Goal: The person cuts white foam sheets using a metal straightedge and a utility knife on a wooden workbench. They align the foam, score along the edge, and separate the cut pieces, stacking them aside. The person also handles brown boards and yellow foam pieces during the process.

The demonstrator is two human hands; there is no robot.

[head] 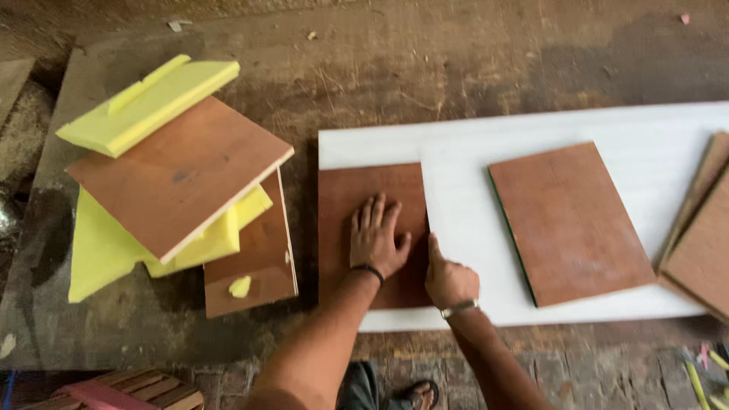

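My left hand (376, 237) lies flat, fingers spread, on a brown plywood board (357, 197) that rests on a large white sheet (456, 137). My right hand (448, 277) sits just to its right, its thumb up along the left edge of an upper white sheet (463, 220) that overlaps the brown board. Whether the fingers grip that edge cannot be told. A second brown board (569, 220) lies on the white sheet to the right.
At the left stands a loose stack of yellow foam slabs (144, 102) and brown boards (182, 175). More brown boards (702, 235) lie at the right edge. The ground is dirt (456, 53). A sandalled foot (414, 395) shows below.
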